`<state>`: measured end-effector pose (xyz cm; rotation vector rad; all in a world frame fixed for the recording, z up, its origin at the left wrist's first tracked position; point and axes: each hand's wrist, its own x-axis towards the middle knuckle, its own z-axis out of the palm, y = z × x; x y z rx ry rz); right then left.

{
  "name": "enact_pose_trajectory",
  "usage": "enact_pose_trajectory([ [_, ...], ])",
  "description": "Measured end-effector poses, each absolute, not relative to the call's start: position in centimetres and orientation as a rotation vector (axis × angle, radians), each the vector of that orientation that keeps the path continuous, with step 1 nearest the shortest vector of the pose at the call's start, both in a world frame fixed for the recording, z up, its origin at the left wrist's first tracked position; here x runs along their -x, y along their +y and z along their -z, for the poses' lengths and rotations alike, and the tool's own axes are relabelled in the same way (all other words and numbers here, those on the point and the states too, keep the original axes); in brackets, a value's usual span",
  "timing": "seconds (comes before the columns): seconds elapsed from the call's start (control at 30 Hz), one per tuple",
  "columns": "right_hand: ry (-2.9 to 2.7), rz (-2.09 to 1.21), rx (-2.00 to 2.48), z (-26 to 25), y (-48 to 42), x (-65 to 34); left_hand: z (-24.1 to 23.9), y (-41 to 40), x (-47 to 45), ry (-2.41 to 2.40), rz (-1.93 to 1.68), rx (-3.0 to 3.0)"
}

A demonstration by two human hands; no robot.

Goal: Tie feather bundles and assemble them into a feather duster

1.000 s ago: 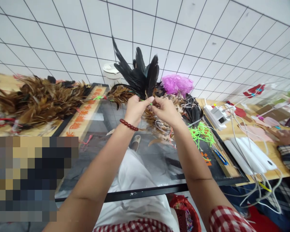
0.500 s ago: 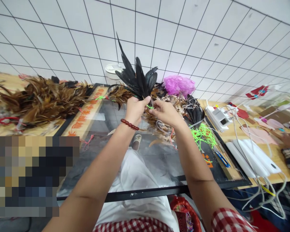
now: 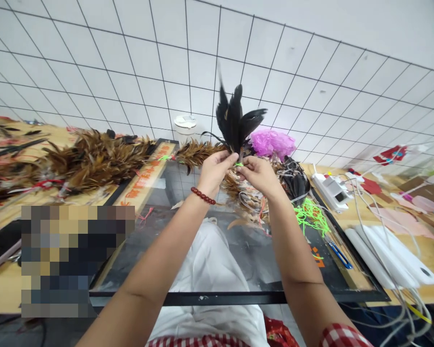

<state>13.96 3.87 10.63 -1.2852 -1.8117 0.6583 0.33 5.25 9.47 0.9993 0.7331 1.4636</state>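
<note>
Left hand (image 3: 216, 169) on my feed's clamped around the base of some black feathers (image 3: 234, 120), right hand (image 3: 258, 174) pinched on the green string (image 3: 239, 164) there. Feathers point up above the glass tabletop (image 3: 260, 258), near pink plastic (image 3: 275, 143).

"How does the person reach?"
"Forward, the left arm (image 3: 162, 248) and right arm (image 3: 292, 241) slanting inward toward each other."
"And at the ends?"
"The left hand (image 3: 215, 169) pinches, thumb pressed over bent fingers. The right hand (image 3: 261, 176) sits just beside it, thumb and fingertips drawn together."
"Touching?"
"Too close to tell."
</note>
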Motion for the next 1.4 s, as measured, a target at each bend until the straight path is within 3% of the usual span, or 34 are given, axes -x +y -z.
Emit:
enact_pose_trajectory([
  [0.77, -1.888, -0.427, 1.199, -10.6, 3.2, -14.5, -9.4, 5.3, -0.3, 0.702, -1.277, -0.727],
  [1.17, -2.045, -0.15, 1.224, -10.5, 3.2, -14.8, -8.0, 5.8, -0.8, 0.673, -1.166, -0.627],
  [1.4, -2.147, 0.259, 1.261, -10.2, 3.2, -14.6, -7.9, 5.6, -1.2, 0.65, -1.181, -0.616],
])
